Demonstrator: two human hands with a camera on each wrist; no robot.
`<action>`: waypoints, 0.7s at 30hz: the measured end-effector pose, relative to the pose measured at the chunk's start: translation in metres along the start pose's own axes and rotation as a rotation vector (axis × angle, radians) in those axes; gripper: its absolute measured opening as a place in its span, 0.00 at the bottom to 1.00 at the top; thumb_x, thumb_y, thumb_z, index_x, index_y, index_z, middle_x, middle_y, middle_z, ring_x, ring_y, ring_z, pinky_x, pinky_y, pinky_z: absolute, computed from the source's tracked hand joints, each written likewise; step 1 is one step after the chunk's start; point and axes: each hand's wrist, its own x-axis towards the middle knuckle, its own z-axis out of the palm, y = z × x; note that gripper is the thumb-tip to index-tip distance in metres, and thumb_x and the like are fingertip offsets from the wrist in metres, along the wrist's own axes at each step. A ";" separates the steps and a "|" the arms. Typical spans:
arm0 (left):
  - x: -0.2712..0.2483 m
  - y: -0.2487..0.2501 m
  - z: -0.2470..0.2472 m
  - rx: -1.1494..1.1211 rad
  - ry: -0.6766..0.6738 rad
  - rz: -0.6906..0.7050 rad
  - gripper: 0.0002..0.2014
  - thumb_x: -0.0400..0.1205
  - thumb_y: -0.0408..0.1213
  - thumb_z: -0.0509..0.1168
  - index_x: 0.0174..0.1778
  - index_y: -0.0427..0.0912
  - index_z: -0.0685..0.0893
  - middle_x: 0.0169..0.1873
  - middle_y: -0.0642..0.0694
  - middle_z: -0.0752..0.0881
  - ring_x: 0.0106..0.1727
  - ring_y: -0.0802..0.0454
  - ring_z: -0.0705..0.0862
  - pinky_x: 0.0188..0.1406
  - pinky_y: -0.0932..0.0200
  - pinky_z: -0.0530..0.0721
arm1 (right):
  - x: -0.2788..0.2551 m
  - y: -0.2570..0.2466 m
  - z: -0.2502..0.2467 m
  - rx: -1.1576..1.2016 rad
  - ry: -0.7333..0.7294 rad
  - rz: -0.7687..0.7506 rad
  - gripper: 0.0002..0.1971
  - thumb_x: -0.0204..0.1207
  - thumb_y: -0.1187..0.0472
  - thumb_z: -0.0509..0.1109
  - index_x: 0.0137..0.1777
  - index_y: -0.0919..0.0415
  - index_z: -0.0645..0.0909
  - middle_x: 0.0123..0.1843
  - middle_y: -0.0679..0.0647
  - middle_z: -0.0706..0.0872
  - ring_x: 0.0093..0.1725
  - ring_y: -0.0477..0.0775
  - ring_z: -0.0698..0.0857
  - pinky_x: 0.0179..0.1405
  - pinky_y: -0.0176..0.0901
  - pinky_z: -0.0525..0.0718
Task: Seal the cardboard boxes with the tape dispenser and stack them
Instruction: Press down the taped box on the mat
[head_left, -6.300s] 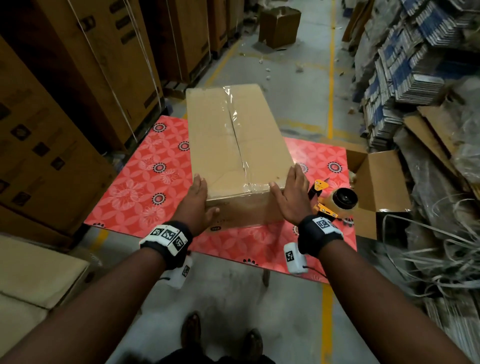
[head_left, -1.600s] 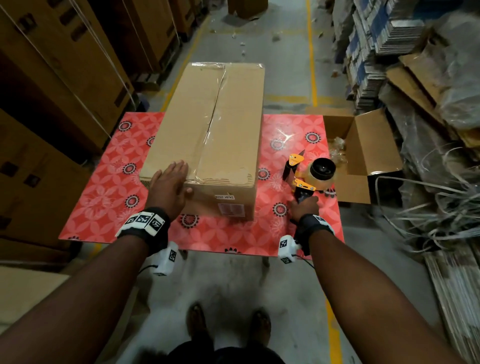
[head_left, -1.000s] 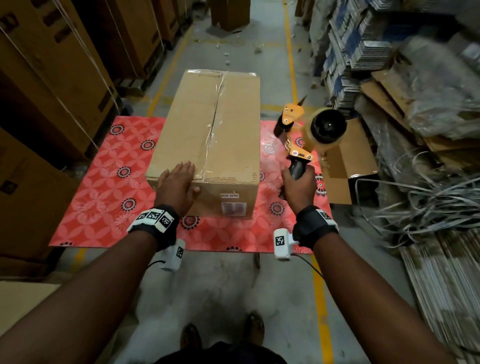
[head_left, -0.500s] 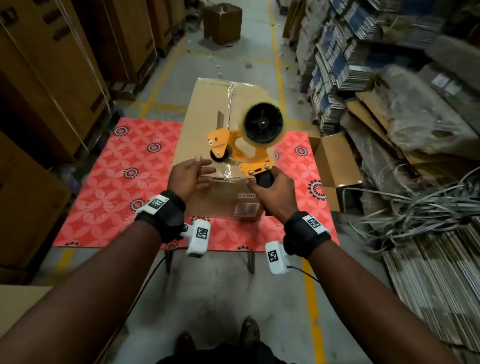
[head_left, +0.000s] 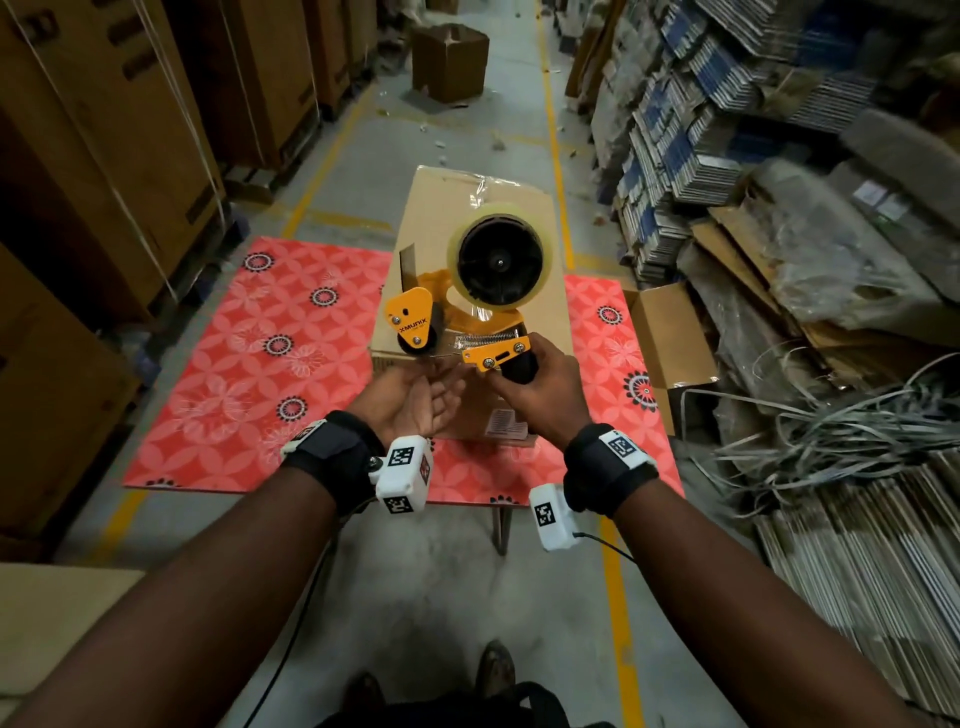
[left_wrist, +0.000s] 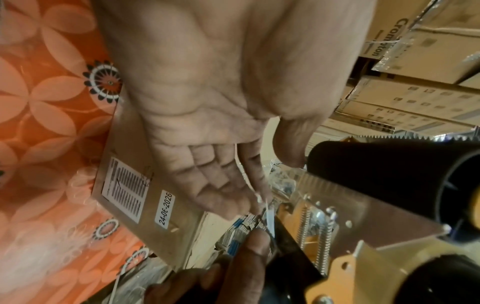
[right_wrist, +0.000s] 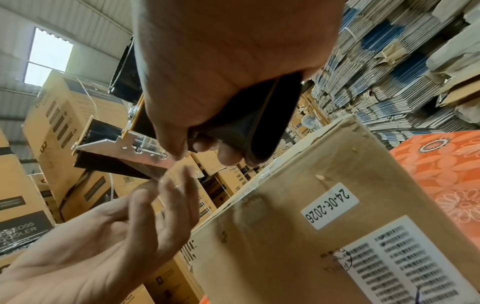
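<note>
Both hands hover above the cardboard box (head_left: 540, 249) on the desk (head_left: 249, 364): right hand (head_left: 535, 387) grips the tape dispenser (head_left: 467, 296) handle; left hand (head_left: 410, 402), palm up, fingers extended, reaches beneath its roller.

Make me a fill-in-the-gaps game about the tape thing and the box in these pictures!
1. The right hand grips the black handle of the orange tape ____.
2. The left hand is held palm up, just under the dispenser's ____ roller end.
3. The cardboard box sits on a table with a red ____ pattern.
4. The date sticker on the box reads 24-0E-____.

Missing words: dispenser; front; flower; 2026
</note>
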 end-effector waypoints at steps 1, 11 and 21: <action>0.000 -0.001 0.001 -0.008 0.018 0.014 0.12 0.86 0.43 0.57 0.51 0.42 0.83 0.48 0.47 0.88 0.39 0.56 0.88 0.35 0.62 0.87 | 0.000 0.000 -0.001 -0.005 -0.003 -0.004 0.12 0.70 0.57 0.82 0.51 0.55 0.85 0.43 0.45 0.90 0.44 0.44 0.88 0.45 0.55 0.88; 0.002 -0.002 -0.015 -0.043 0.002 0.134 0.19 0.72 0.38 0.76 0.55 0.39 0.79 0.48 0.43 0.90 0.45 0.51 0.91 0.37 0.60 0.89 | 0.003 0.003 -0.005 -0.001 -0.012 0.012 0.11 0.69 0.54 0.80 0.48 0.53 0.84 0.36 0.43 0.87 0.29 0.42 0.83 0.31 0.44 0.83; -0.012 0.019 -0.023 0.250 0.048 0.019 0.19 0.67 0.41 0.81 0.48 0.38 0.84 0.30 0.47 0.83 0.26 0.58 0.83 0.24 0.65 0.85 | 0.013 0.011 -0.017 -0.018 -0.033 -0.010 0.10 0.66 0.57 0.80 0.43 0.56 0.83 0.37 0.51 0.88 0.38 0.55 0.87 0.38 0.57 0.87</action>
